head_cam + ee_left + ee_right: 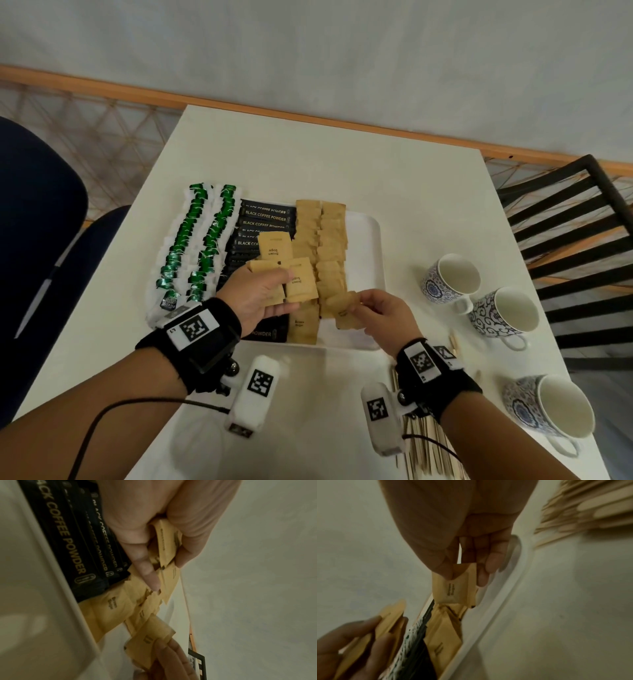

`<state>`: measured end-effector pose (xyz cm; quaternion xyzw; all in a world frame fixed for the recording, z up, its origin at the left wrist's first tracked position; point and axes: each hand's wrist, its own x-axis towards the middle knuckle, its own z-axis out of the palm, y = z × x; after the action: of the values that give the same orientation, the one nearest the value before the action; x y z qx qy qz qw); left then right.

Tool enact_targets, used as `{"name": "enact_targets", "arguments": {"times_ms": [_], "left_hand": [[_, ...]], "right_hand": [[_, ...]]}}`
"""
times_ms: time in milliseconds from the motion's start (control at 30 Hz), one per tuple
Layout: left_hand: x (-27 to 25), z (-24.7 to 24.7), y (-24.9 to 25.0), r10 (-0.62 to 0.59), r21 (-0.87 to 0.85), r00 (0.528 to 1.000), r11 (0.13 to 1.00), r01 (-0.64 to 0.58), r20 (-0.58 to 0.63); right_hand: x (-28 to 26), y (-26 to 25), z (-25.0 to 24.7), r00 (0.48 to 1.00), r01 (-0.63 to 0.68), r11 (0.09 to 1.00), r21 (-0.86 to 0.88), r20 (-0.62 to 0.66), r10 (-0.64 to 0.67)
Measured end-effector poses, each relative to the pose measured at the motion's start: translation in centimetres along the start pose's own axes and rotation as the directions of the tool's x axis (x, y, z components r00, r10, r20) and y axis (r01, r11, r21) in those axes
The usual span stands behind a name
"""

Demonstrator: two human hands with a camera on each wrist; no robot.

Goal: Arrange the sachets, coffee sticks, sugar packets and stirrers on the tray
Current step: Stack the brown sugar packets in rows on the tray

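A white tray (366,246) on the table holds rows of green-and-white sachets (191,246), black coffee sticks (265,217) and brown sugar packets (330,246). My left hand (260,294) hovers over the tray's near middle and grips a fan of several brown sugar packets (299,279), seen close in the left wrist view (169,545). My right hand (380,311) pinches one or two brown sugar packets (344,308) by the edge at the near end of the sugar rows, thumb and fingers on it (453,588). Wooden stirrers (428,448) lie on the table under my right wrist.
Three patterned cups (448,279) (503,317) (548,407) stand on the table right of the tray. A black slatted chair (575,219) is at the far right, a dark blue chair (37,222) at the left. Bare tray floor (363,274) lies right of the sugar rows.
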<state>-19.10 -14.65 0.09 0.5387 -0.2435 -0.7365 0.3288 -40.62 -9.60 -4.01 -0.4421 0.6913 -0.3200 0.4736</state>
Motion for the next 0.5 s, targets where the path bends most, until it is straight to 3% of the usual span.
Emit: {"name": "enact_targets", "arguments": {"times_ms": [133,500], "left_hand": [[0.2,-0.5,0.4,0.014,-0.037,0.999,0.999,-0.015,-0.029],[0.8,-0.7,0.2,-0.006,-0.051,0.999,0.999,0.004,-0.040]], "right_hand": [[0.2,0.4,0.3,0.998,0.041,0.981,-0.191,-0.031,-0.048],[2.1,0.3,1.1,0.996,-0.082,0.973,-0.215,-0.056,0.072]]}}
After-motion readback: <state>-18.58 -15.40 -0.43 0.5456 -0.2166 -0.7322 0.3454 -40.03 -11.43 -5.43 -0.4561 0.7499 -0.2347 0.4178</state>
